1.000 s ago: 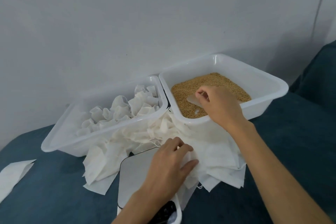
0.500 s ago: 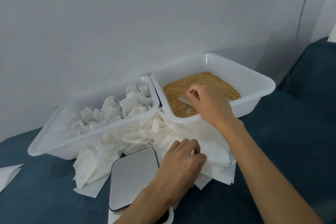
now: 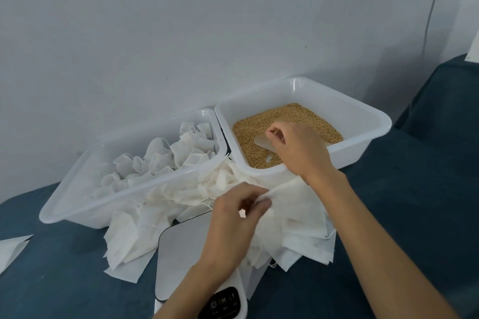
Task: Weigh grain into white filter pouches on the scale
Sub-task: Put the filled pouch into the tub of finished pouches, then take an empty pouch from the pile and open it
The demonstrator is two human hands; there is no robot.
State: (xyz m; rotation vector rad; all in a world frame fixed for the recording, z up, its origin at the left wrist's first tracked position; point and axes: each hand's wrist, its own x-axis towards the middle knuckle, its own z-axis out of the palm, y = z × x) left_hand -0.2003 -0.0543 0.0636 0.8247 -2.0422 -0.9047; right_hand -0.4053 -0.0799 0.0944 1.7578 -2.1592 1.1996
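A white tub (image 3: pixel 363 114) at the right holds golden-brown grain (image 3: pixel 298 115). My right hand (image 3: pixel 300 150) reaches into it and grips a translucent plastic scoop (image 3: pixel 263 142) lying on the grain. A loose heap of flat white filter pouches (image 3: pixel 298 215) lies in front of both tubs. My left hand (image 3: pixel 233 220) pinches the edge of one pouch from that heap, just above the scale. The scale (image 3: pixel 181 254) has a bare silver platform and a dark control panel near the bottom edge.
A second white tub (image 3: pixel 67 199) at the left holds several filled pouches (image 3: pixel 166 158). Another flat pouch (image 3: pixel 10 251) lies at the far left on the dark teal cloth (image 3: pixel 414 215). A pale wall stands close behind the tubs.
My left hand has gone from lying flat on the pouch heap to lifting a pouch edge between its fingers. My right hand stays in the grain on the scoop. The camera has shifted slightly.
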